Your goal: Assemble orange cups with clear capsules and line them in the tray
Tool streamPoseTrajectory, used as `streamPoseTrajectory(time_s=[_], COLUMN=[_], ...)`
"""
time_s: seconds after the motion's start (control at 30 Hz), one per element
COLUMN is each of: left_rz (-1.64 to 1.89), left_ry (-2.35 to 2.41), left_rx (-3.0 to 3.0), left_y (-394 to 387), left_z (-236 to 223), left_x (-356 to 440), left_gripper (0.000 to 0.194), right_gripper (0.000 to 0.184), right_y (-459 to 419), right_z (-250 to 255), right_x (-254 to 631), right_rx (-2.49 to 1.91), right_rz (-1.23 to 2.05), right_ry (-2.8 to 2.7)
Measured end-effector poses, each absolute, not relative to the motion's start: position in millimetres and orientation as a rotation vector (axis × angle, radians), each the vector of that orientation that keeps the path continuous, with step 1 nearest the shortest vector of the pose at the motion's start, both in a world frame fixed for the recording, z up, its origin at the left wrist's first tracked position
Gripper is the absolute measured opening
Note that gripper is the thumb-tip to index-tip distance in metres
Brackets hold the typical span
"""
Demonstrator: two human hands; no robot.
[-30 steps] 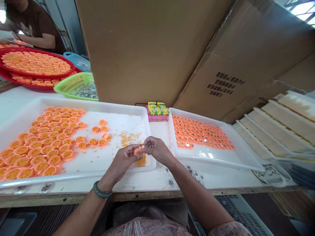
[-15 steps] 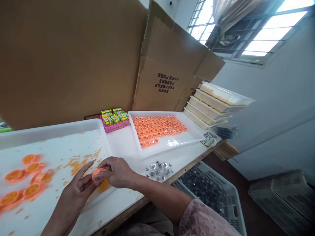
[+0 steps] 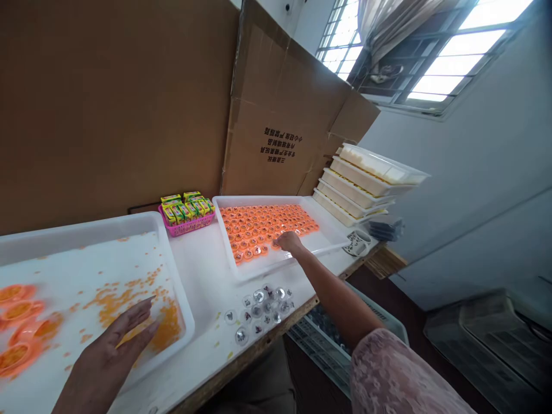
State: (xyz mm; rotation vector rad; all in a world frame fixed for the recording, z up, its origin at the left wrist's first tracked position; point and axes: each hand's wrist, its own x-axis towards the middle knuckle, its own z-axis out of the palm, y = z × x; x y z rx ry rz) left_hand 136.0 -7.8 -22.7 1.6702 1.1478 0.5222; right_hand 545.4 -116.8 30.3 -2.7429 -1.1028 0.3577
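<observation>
My right hand (image 3: 290,241) reaches into the right-hand white tray (image 3: 302,250). Its fingers are pinched on a small orange round case (image 3: 276,245), partly hidden by the fingertips, at the end of the front row. Rows of similar orange cases with clear, printed tops (image 3: 263,221) fill the back and left of that tray. My left hand (image 3: 118,339) is over the left white tray (image 3: 188,322), fingers stretched out and holding nothing. Beneath and beside it lie scattered small orange-yellow pellets (image 3: 166,325). Larger orange cups (image 3: 19,313) holding pellets sit farther left.
Clear round discs (image 3: 257,311) lie near the table's front edge. A pink basket (image 3: 188,225) of yellow-green boxes stands between the trays. Tall cardboard (image 3: 276,115) rises behind. Stacked trays (image 3: 362,184) stand at the right end, and a crate (image 3: 319,351) is below.
My right hand has moved from beside my left hand, away to the right tray, with the orange round case. My left hand has let go of the case and opened. The view has shifted slightly.
</observation>
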Motion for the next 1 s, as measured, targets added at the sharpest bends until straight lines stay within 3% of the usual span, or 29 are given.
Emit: streamPoseTrajectory(time_s=[0.27,0.4,0.57,0.67,0.73,0.8,0.9,1.0], left_rz=[0.472,0.486,0.634,0.705,0.743,0.772,0.817,0.852], left_ry=[1.11,1.081,0.972,0.924,0.888,0.83,0.746,0.746], left_rx=[1.506,1.517,1.567,1.54,1.505,1.457,1.39,1.4], left_y=[-18.1,-16.4,-23.1,-23.7,-25.5,-29.1,-35.0,-37.3], left_z=[-5.6,-4.0,3.1,5.6,6.9,9.4,16.7,25.3], left_x=[143.6,142.2,138.1,137.2,136.1,133.8,125.3,107.9], left_gripper=[0.053,0.054,0.041,0.035,0.033,0.033,0.032,0.028], right_gripper=[0.028,0.027,0.037,0.037,0.034,0.032,0.028,0.038], right_y=[-97.7,-101.6,-98.1,-75.5,-51.5,-22.0,26.0,65.1], right_z=[3.2,8.1,12.1,16.0,21.5,26.6,26.3,16.6], right_x=[561.1,545.1,505.3,476.1,443.1,397.2,315.6,241.9], right_rx=[-3.122,-3.183,-3.09,-2.792,-2.53,-2.269,-1.82,-1.371], right_rz=[0.502,0.286,-0.056,-0.427,-0.49,-0.333,0.203,0.434], right_ry=[-1.385,-1.344,-1.336,-1.233,-1.291,-1.456,-1.816,-2.23])
